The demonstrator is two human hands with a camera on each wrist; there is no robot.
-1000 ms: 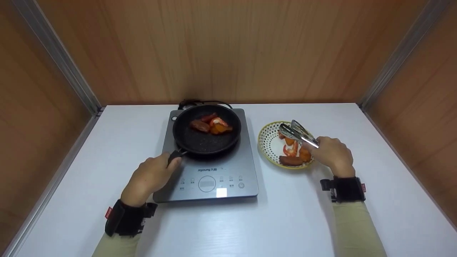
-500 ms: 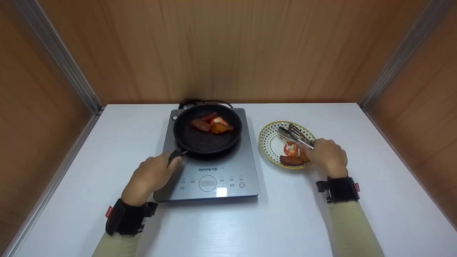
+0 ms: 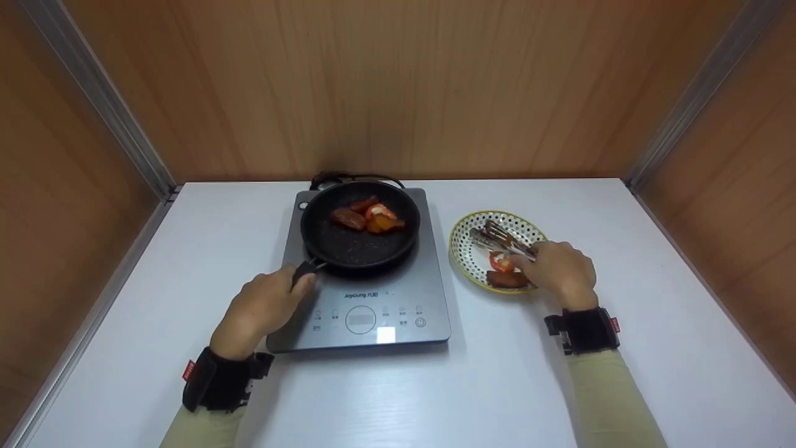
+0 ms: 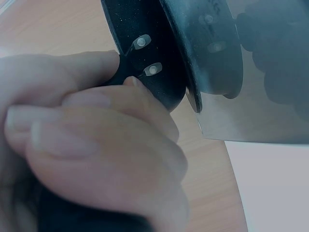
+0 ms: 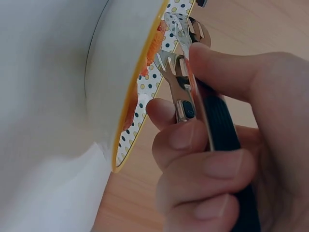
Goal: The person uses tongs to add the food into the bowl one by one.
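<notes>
My left hand (image 3: pixel 258 311) grips the black handle (image 3: pixel 305 272) of a black frying pan (image 3: pixel 354 252). In the pan lie brown meat-like pieces (image 3: pixel 348 218), a shrimp (image 3: pixel 380 210) and an orange piece (image 3: pixel 384 224). With curled fingers, my right hand (image 3: pixel 559 270) holds metal tongs (image 5: pixel 169 77) by their dark handle (image 5: pixel 224 123). The tong tips are inside a polka-dot dish (image 3: pixel 459 266) with a yellow rim. A shrimp (image 3: pixel 500 261) and a brown piece (image 3: pixel 507 280) show below the tongs. Whether the tongs pinch food cannot be made out.
The pan sits on a grey induction cooker (image 3: pixel 398 298) with a touch panel. Behind it runs a black cable (image 3: pixel 373 177). Wooden panels (image 3: pixel 398 93) enclose the white table (image 3: pixel 379 398) at the back and both sides.
My right hand has moved left and slightly lower with the tongs. Their tips went from above the dish down into its far part. My left hand and the pan have stayed put.
</notes>
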